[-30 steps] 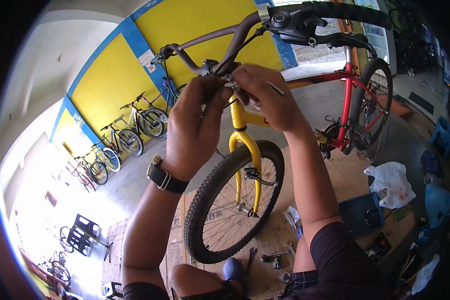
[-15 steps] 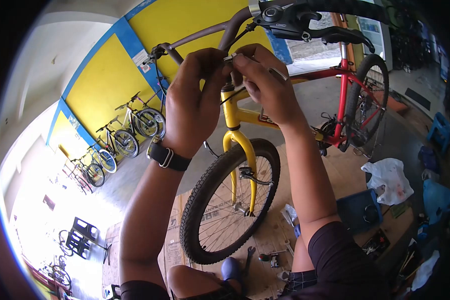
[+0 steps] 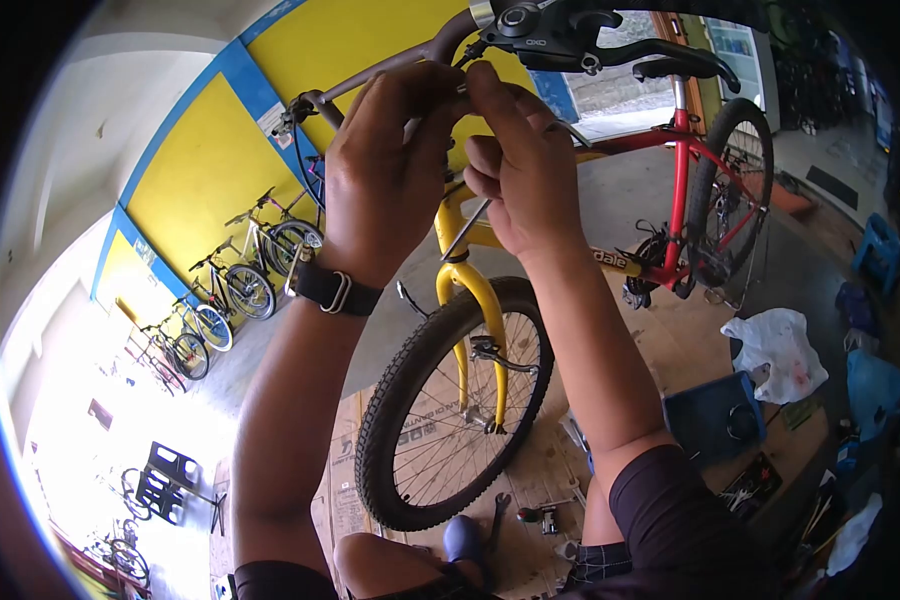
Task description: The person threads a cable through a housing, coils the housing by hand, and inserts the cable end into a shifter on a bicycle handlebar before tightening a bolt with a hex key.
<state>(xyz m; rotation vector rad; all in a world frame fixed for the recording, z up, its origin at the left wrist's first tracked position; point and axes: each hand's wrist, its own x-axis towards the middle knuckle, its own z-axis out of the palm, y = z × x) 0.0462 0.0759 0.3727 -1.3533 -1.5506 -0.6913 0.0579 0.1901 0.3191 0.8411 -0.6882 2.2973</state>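
Observation:
At the level of the handlebar (image 3: pixel 385 68), my left hand (image 3: pixel 385 165) and my right hand (image 3: pixel 528 165) meet at the fingertips. A small silvery metal piece (image 3: pixel 462 88) is pinched there, mostly hidden by the fingers. A thin metal rod (image 3: pixel 480 214), perhaps a hex key, is tucked in my right hand's curled fingers. Close above is the black brake lever and shifter unit (image 3: pixel 540 38). Behind and below my hands stands a bicycle with a yellow fork (image 3: pixel 485 300), black front tyre (image 3: pixel 390 440) and red rear frame (image 3: pixel 682 200).
Cardboard (image 3: pixel 345 475) covers the floor under the wheel. A wrench (image 3: pixel 498 515), a blue tray (image 3: pixel 705 425) and a white plastic bag (image 3: pixel 778 352) lie around. Several bicycles (image 3: pixel 245 285) line the yellow wall (image 3: pixel 205 165). A blue stool (image 3: pixel 878 255) stands at right.
Both hands have risen slightly, still together at the fingertips. My right hand has turned, showing more of the thin rod below its fingers. The bicycle has shifted slightly left in view.

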